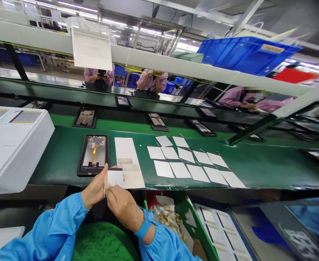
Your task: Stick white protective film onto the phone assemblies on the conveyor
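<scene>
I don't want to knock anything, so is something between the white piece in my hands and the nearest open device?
Only your left hand: in this view, its thumb lies between the white piece and the device. Nothing else visible does; the white strip lies to the device's right.

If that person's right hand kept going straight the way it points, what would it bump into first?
Most likely the left hand, just past the flat white piece that both hands hold, though exact depth is hard to judge here.
</scene>
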Available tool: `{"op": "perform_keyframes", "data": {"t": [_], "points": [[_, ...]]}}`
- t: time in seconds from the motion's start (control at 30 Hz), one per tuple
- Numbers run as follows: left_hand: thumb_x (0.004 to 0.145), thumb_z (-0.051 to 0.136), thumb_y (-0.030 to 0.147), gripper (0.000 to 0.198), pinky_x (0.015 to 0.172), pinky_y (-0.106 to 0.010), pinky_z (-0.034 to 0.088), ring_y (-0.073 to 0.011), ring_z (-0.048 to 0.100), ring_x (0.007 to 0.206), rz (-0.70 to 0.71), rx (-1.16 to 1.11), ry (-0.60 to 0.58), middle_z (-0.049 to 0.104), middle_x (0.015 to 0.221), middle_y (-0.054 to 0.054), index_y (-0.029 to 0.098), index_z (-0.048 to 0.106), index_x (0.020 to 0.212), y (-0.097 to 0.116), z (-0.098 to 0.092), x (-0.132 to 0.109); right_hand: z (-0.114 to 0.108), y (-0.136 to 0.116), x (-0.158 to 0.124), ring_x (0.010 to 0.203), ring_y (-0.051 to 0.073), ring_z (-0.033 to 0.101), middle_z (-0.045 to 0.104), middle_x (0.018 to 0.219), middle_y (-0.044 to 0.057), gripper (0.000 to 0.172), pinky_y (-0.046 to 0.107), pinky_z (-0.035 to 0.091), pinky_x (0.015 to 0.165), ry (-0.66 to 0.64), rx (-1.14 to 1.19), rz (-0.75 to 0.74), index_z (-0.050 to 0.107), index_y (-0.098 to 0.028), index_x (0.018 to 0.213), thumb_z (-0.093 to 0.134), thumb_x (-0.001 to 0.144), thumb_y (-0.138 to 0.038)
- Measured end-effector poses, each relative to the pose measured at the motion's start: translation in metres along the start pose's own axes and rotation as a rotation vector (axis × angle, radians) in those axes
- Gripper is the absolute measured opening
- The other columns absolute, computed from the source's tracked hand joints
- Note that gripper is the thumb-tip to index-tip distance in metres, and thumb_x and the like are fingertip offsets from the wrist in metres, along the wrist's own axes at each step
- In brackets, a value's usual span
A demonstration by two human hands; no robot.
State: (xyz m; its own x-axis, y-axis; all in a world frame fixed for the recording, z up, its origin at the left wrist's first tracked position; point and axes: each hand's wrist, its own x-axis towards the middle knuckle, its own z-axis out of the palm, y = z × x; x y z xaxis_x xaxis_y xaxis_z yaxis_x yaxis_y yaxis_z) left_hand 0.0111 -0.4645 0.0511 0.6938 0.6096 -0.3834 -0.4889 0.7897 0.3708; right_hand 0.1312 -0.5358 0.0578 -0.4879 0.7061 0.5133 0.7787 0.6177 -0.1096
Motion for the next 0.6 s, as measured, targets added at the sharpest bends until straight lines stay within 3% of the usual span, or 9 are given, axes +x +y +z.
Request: {"op": "perform_keyframes", "data": {"t": [0.13, 0.2, 0.23, 0.3, 0.4, 0.47, 0.5, 0.53, 0.6], "points": [[0.093, 0.045, 0.061, 0.066, 0.098, -0.044, 0.048, -0.0305, 0.067, 0.109, -0.179, -0.05, -0.181, 0.069, 0.119, -0.017, 0.016, 0.048, 0.141, -0.013, 0.001, -0.008, -0.015, 0.027, -0.041, 0.076, 0.018, 0.065, 0.069, 0.084, 0.006, 0.017, 0.029, 0.053, 0.071, 0.295, 0.169, 0.576, 0.062, -0.02, 0.09, 0.047, 0.097, -0.024], [0.091, 0.044, 0.066, 0.074, 0.1, -0.045, 0.045, -0.0332, 0.064, 0.115, -0.243, -0.074, -0.225, 0.067, 0.124, -0.019, 0.015, 0.045, 0.144, -0.017, 0.0, -0.012, -0.029, 0.047, -0.092, 0.076, 0.019, 0.067, 0.071, 0.087, 0.007, 0.021, 0.031, 0.053, 0.073, 0.456, 0.064, 0.902, 0.065, -0.019, 0.092, 0.051, 0.095, -0.035], [0.089, 0.044, 0.069, 0.079, 0.1, -0.046, 0.045, -0.0343, 0.063, 0.116, -0.258, -0.085, -0.233, 0.066, 0.125, -0.02, 0.013, 0.045, 0.144, -0.019, 0.0, -0.013, -0.036, 0.056, -0.123, 0.074, 0.021, 0.068, 0.072, 0.086, 0.008, 0.026, 0.032, 0.054, 0.072, 0.465, 0.001, 1.028, 0.066, -0.019, 0.092, 0.053, 0.093, -0.042], [0.087, 0.044, 0.073, 0.084, 0.099, -0.045, 0.046, -0.0355, 0.063, 0.116, -0.264, -0.101, -0.221, 0.066, 0.124, -0.022, 0.011, 0.045, 0.144, -0.022, 0.0, -0.014, -0.044, 0.07, -0.186, 0.071, 0.025, 0.07, 0.072, 0.08, 0.01, 0.033, 0.036, 0.055, 0.069, 0.358, -0.121, 1.22, 0.069, -0.019, 0.085, 0.052, 0.089, -0.047], [0.088, 0.045, 0.071, 0.081, 0.094, -0.044, 0.049, -0.034, 0.067, 0.107, -0.245, -0.112, -0.164, 0.069, 0.117, -0.021, 0.01, 0.047, 0.142, -0.027, 0.004, -0.012, -0.049, 0.076, -0.247, 0.067, 0.031, 0.072, 0.071, 0.074, 0.014, 0.026, 0.041, 0.054, 0.065, -0.119, -0.227, 1.453, 0.072, -0.018, 0.078, 0.051, 0.085, -0.032], [0.089, 0.047, 0.067, 0.075, 0.087, -0.04, 0.051, -0.0305, 0.07, 0.098, -0.225, -0.103, -0.088, 0.072, 0.109, -0.017, 0.011, 0.049, 0.139, -0.035, 0.011, -0.009, -0.049, 0.068, -0.243, 0.067, 0.035, 0.072, 0.07, 0.069, 0.016, 0.029, 0.046, 0.054, 0.065, -0.29, -0.245, 1.51, 0.072, -0.017, 0.078, 0.048, 0.087, -0.029], [0.09, 0.049, 0.065, 0.071, 0.082, -0.037, 0.052, -0.028, 0.071, 0.093, -0.205, -0.095, -0.043, 0.073, 0.104, -0.015, 0.012, 0.052, 0.137, -0.04, 0.015, -0.008, -0.048, 0.061, -0.227, 0.071, 0.036, 0.073, 0.071, 0.071, 0.017, 0.032, 0.048, 0.055, 0.067, -0.277, -0.207, 1.477, 0.073, -0.016, 0.084, 0.045, 0.09, -0.031], [0.09, 0.05, 0.064, 0.067, 0.079, -0.034, 0.053, -0.0253, 0.071, 0.088, -0.172, -0.089, 0.001, 0.074, 0.1, -0.013, 0.013, 0.054, 0.134, -0.046, 0.02, -0.006, -0.046, 0.051, -0.204, 0.076, 0.036, 0.073, 0.073, 0.078, 0.019, 0.036, 0.05, 0.056, 0.071, -0.188, -0.148, 1.422, 0.073, -0.016, 0.091, 0.044, 0.093, -0.036], [0.089, 0.054, 0.062, 0.061, 0.074, -0.029, 0.052, -0.0213, 0.07, 0.084, -0.064, -0.077, 0.055, 0.074, 0.096, -0.011, 0.014, 0.059, 0.128, -0.057, 0.03, -0.004, -0.04, 0.027, -0.149, 0.096, 0.03, 0.072, 0.073, 0.11, 0.017, 0.043, 0.042, 0.059, 0.081, 0.033, 0.211, 1.14, 0.063, -0.019, 0.125, 0.045, 0.095, -0.045]]}}
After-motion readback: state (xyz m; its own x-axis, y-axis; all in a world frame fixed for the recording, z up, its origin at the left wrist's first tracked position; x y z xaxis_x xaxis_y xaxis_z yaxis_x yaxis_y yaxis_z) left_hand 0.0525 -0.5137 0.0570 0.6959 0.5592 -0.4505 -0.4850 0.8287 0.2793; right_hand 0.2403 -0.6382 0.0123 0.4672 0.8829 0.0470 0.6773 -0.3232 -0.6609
